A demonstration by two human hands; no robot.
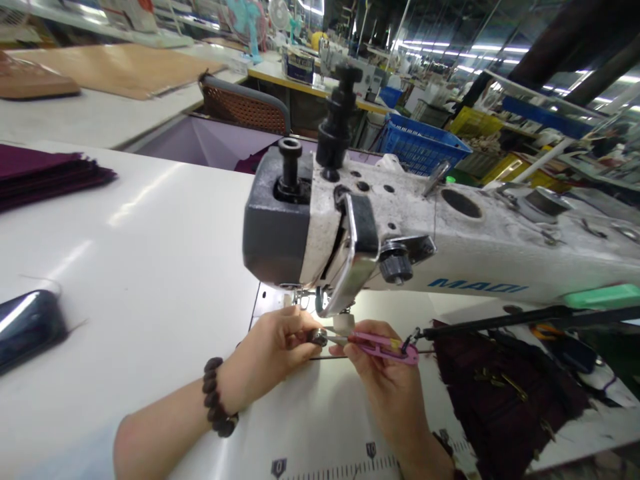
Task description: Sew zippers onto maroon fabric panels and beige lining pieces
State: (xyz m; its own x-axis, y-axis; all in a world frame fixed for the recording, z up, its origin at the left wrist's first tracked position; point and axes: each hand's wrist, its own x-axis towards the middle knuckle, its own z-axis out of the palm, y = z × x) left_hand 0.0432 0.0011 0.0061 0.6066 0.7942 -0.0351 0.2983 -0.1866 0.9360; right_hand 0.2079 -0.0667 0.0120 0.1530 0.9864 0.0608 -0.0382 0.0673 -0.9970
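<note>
My left hand (275,353), with a dark bead bracelet (214,397) at the wrist, pinches a small round metal bobbin case (319,337) between thumb and fingertips. In my right hand (383,380) is a pair of pink thread snips (385,347), its blades pointing left at the bobbin case. The blade tips reach the case or lie very close to it; I cannot tell whether they touch. Both hands are just in front of the needle area of a white and grey sewing machine (480,250). A black cord is clipped to the handle end of the snips.
Dark maroon cloth (505,400) with small brass-coloured pieces lies at right. Stacked maroon cloth (47,175) and a dark shiny object (30,330) rest on the white table (150,267) at left. A blue basket (423,141) and a chair (245,107) stand behind the machine.
</note>
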